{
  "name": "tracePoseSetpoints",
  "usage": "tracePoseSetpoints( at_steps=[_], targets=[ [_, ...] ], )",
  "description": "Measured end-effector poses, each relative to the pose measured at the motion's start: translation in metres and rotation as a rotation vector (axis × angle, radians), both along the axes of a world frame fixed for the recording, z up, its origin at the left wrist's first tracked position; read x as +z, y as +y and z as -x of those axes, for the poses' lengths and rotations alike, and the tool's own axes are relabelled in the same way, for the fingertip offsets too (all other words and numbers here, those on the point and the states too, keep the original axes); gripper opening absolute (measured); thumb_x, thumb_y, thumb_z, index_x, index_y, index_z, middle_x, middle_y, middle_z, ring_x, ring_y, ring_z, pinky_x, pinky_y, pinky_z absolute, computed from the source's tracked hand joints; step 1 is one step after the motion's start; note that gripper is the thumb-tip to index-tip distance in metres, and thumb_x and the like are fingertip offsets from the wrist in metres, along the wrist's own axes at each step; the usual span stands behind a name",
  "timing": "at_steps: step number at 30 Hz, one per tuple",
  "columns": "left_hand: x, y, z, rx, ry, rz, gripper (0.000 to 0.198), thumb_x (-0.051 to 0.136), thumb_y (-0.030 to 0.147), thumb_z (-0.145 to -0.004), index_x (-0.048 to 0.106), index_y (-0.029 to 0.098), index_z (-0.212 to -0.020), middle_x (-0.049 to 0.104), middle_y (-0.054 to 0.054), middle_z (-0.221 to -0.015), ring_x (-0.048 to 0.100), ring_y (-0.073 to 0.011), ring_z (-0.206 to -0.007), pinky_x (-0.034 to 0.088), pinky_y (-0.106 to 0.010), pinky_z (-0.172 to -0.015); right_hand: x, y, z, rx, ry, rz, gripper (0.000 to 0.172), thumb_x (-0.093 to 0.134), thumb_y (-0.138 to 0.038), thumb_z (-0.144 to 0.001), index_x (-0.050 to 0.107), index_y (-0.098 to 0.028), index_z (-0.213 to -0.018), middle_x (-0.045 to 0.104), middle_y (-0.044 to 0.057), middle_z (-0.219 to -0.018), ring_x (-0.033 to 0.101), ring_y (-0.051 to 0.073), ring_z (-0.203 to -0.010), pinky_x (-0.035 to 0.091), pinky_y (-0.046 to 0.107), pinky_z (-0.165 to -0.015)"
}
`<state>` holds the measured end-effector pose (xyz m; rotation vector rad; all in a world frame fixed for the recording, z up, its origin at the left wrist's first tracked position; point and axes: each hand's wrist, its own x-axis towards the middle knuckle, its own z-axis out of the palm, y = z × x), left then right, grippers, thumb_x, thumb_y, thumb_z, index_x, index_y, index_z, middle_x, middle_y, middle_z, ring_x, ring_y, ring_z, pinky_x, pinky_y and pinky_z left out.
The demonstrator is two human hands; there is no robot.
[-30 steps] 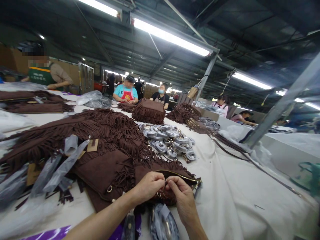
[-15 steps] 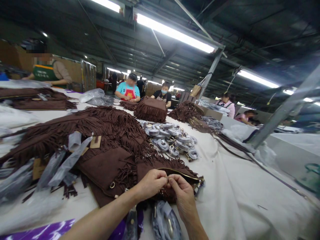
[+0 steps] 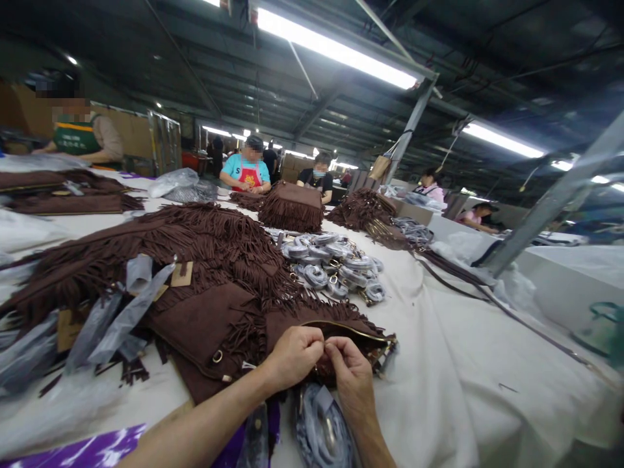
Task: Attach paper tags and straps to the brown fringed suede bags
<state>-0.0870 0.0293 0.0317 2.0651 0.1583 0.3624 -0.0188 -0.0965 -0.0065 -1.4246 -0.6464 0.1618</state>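
Brown fringed bags (image 3: 205,322) lie in a heap in front of me. The nearest one (image 3: 287,323) has its gold zip open on the right. Over that opening my left hand (image 3: 297,354) is closed, thumb and fingers pinched together. Fingertip to fingertip with it, my right hand (image 3: 347,364) is pinched too. Whatever lies between the fingertips is too small to make out. A plastic-wrapped coiled strap (image 3: 322,429) rests just below my hands.
Wrapped coiled straps (image 3: 336,260) are piled beyond the bag. Clear plastic sleeves (image 3: 131,322) and purple plastic (image 3: 88,448) lie at left. Long straps (image 3: 526,322) cross the white cloth (image 3: 453,351). Several people work farther off, one in a red apron (image 3: 249,174).
The view has shifted slightly. Both hands stay pinched together over the open bag, with only small finger movement.
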Motion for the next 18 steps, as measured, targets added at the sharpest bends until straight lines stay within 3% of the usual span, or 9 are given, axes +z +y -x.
tracePoseSetpoints(
  at_steps=[6, 18],
  targets=[
    [0.0, 0.0, 0.001, -0.037, 0.011, -0.205, 0.019, 0.042, 0.02, -0.074, 0.046, 0.018, -0.056, 0.052, 0.002, -0.061, 0.045, -0.0129, -0.063, 0.029, -0.024, -0.058, 0.005, -0.013, -0.004, 0.009, -0.298, 0.165, 0.021, 0.058, -0.035, -0.089, 0.064, -0.023, -0.073, 0.059, -0.001, -0.067, 0.053, 0.02, -0.063, 0.041, 0.026, -0.06],
    [-0.009, -0.008, 0.002, 0.021, 0.045, -0.415, 0.02, 0.044, 0.019, -0.08, 0.048, 0.019, -0.06, 0.058, 0.0, -0.068, 0.048, -0.0145, -0.066, 0.03, -0.026, -0.061, -0.015, -0.011, -0.003, -0.023, -0.259, 0.128, 0.018, 0.056, -0.032, -0.09, 0.064, -0.022, -0.078, 0.06, -0.001, -0.07, 0.054, 0.019, -0.066, 0.042, 0.027, -0.063]
  ],
)
